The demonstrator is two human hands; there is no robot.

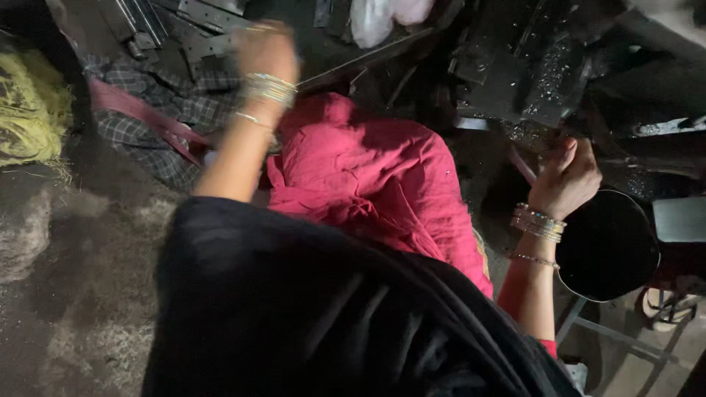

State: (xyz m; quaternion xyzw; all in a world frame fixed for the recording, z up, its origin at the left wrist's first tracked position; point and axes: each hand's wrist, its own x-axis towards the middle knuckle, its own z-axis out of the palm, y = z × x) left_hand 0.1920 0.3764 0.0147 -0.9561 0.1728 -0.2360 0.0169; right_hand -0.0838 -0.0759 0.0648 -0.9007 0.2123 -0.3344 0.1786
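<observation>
hands of 1 person seen from above, both wearing stacked bangles at the wrist. left hand point(266, 50) is raised toward the top of the view, blurred, over a pile of dark metal strips point(193, 33) w/ holes lying on the ground; its fingers look curled but whether they hold anything can't be told through the blur. right hand point(568, 179) sits at the right side, fist closed around a thin pinkish handle point(523, 166) that runs up-left out of the fist toward a dark machine point(544, 70); that machine's surface is speckled w/ shiny metal chips. just below and right of the right hand is a round black seat point(610, 246) on a pale metal frame, partly behind the wrist. btwn the 2 arms lies the person's lap in red cloth point(375, 176), w/ a black shawl point(309, 309) filling the lower middle of the view. left of the red cloth, a checked grey fabric point(158, 117) w/ a maroon strap point(140, 114) across it lies on the floor, near the left forearm. far left edge: a heap of yellow fibre point(26, 106). top centre: a white plastic bag point(375, 18), well apart from both hands. floor at lower left is dusty grey. light is dim, much detail lost in shadow.
</observation>
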